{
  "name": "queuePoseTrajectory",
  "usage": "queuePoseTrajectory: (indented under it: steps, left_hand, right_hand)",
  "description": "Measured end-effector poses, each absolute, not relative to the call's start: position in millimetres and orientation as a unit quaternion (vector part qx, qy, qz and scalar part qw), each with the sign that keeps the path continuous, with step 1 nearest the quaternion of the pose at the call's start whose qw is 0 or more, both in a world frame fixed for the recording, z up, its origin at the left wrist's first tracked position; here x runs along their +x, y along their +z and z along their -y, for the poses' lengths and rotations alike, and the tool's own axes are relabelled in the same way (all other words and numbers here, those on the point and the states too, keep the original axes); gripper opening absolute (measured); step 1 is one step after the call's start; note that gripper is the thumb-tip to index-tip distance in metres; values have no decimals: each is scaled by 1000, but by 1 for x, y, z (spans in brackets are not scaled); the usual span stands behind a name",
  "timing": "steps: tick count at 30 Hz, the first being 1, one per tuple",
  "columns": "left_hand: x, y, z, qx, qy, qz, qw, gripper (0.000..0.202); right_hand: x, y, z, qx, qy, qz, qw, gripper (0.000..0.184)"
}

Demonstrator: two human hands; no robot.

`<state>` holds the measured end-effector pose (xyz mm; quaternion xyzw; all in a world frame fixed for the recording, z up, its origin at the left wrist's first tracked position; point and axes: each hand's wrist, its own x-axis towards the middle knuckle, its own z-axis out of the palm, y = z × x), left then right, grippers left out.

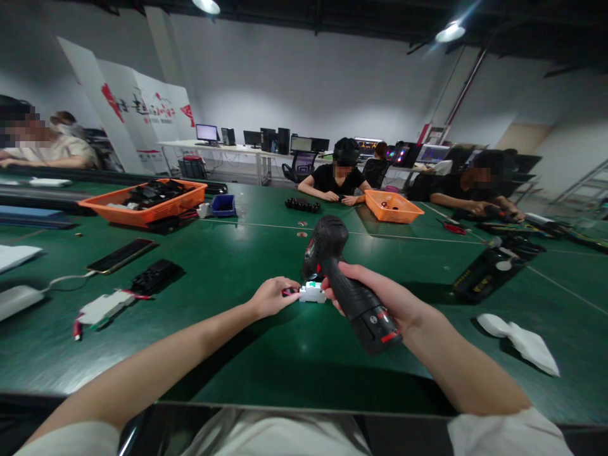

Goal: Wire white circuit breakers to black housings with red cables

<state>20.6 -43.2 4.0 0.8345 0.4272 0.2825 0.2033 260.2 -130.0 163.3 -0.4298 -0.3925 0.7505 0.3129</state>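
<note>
Your left hand (275, 296) pinches a small dark-and-red piece (290, 292) at the left end of the white block (313, 292), which sits on the green table (237, 259) before you. Your right hand's (387, 292) fingers wrap the handle of the black power driver (354, 294); its head looms over the block, hiding whether the tip touches. Leftward lie a white module (107, 308) and a phone (122, 256); rightward, a white packet (522, 342) and a black box (494, 271). Farther off, the left orange basket (118, 215) is heaped with black parts, beside a blue bin (223, 208); the right orange basket (401, 215) holds a few small pieces.
</note>
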Motion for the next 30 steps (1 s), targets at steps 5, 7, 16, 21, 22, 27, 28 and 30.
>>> queuePoseTrajectory:
  steps: [5,7,16,21,22,27,28,30]
  left_hand:
    - [19,3,42,837,284,-422,204,31]
    - [18,5,43,839,279,-421,203,32]
    - [18,7,45,840,285,-413,207,31]
    - [17,6,44,844,282,-409,202,32]
    - [18,6,43,844,283,-409,200,32]
    - [19,5,43,838,292,-409,213,30]
    - [19,5,43,836,293,-408,220,29]
    - [19,5,44,834,294,-407,230,28]
  right_hand:
    - [260,165,130,-437,744,390,322,35]
    - [259,166,131,-437,746,388,319,34]
    - [257,165,132,-435,750,387,312,33]
    - [259,164,131,-428,753,388,315,32]
    - [259,164,131,-428,753,389,314,32]
    - [258,165,131,-425,753,397,307,30]
    - [258,165,131,-423,753,399,308,30]
    - [258,166,131,-420,752,402,311,28]
